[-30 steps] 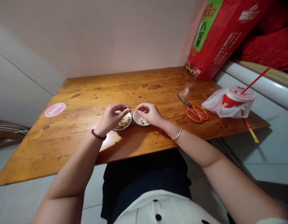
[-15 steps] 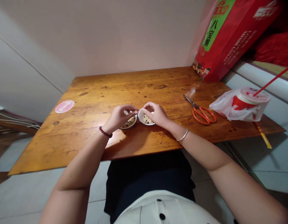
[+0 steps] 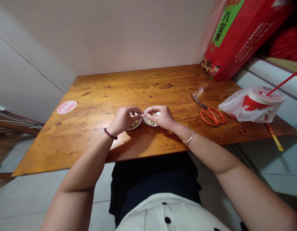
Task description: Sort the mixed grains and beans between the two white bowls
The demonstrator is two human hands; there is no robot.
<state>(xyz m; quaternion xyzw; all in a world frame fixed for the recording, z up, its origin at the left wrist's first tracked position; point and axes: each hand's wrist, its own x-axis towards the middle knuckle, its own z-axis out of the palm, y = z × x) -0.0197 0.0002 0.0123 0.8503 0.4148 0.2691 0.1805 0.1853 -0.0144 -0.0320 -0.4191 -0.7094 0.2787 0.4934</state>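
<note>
Two small white bowls stand side by side near the table's front, each with small pale-yellow and dark pieces like beans or beads. Over the left bowl [image 3: 135, 128] is my left hand [image 3: 125, 118], thumb and fingertips pinched together. My right hand [image 3: 161, 116] reaches across the right bowl [image 3: 146, 122] and covers part of it; its fingers are pinched too. Both sets of fingertips meet above the gap between the bowls. Whatever they hold is too small to name. A thin dark line, perhaps a thread [image 3: 99, 128], shows beside my left wrist.
Orange-handled scissors [image 3: 211, 115] lie on the wooden table [image 3: 114, 89] to the right. Beyond them is a red-and-white cup [image 3: 255, 101] with a straw, in a plastic bag. A red box [image 3: 247, 38] stands at the back right. A pink round sticker [image 3: 66, 107] marks the left side.
My right fingers have left the right bowl's rim and come over to meet my left fingertips. The right bowl, tilted before, now sits flatter. The view has shifted slightly.
</note>
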